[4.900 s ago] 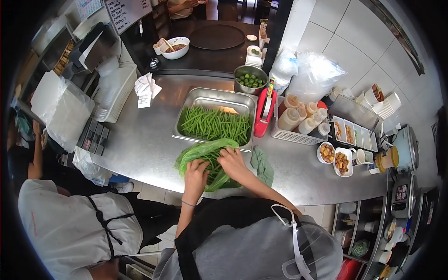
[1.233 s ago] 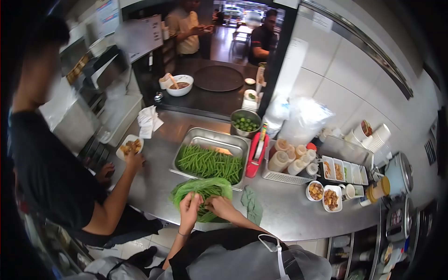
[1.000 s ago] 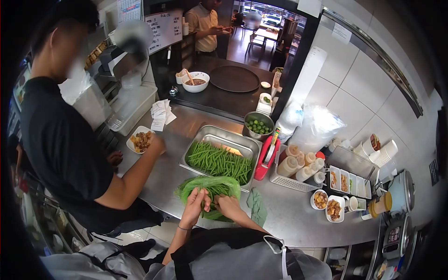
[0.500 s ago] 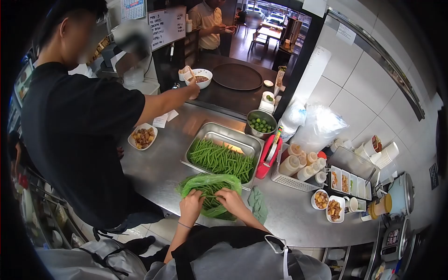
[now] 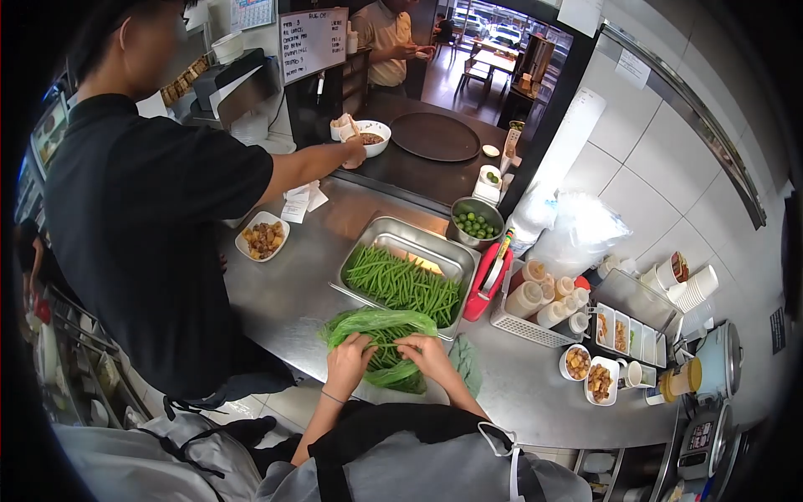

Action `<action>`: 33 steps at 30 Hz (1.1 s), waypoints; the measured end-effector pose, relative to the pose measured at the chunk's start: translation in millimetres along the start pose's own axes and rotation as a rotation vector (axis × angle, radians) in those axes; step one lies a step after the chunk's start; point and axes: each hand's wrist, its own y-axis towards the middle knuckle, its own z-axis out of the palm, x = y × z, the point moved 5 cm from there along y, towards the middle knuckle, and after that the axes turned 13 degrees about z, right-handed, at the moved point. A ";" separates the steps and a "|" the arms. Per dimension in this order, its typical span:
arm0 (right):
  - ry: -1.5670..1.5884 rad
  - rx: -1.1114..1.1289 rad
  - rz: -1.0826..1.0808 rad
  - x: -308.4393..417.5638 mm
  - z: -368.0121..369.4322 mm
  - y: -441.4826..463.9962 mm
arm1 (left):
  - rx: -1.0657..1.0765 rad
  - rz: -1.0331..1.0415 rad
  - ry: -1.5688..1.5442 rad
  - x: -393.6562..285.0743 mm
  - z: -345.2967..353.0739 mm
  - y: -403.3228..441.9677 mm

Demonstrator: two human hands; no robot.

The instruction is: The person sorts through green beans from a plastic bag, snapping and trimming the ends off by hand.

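Observation:
A green plastic bag [image 5: 391,320] sits open at the counter's near edge, with long green beans [image 5: 386,358] inside. Over its mouth, my left hand [image 5: 348,365] has its fingers curled and pinched on a green bean. My right hand [image 5: 425,355] is closed the same way on the right, and a thin bean seems to span the two; the fingertips are small in view. Just beyond the bag stands a steel pan [image 5: 465,261] with a heap of green beans [image 5: 403,282], a bare patch of its floor showing at the back.
To the left, a co-worker in black [image 5: 150,192] reaches toward a white bowl [image 5: 374,138] beside a round brown tray [image 5: 435,136]. A bowl of limes [image 5: 475,224], a red tape dispenser [image 5: 488,280], a bottle basket [image 5: 527,328] and a green cloth [image 5: 465,366] line the right side.
The camera view has shifted slightly. My hands stay over the bag, with the fingers moved a little among the beans. The co-worker's arm still extends to the white bowl.

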 end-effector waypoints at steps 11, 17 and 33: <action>0.686 0.172 0.126 15.9 5.3 -0.2 | -0.127 -0.002 -0.179 -18.9 -19.6 10.4; 0.597 0.405 0.143 -0.4 39.2 -1.6 | -0.274 -0.271 -0.762 0.2 -8.1 6.2; 0.750 -0.057 0.090 1.0 -22.8 4.9 | -0.305 -0.659 -1.706 29.3 26.1 -11.2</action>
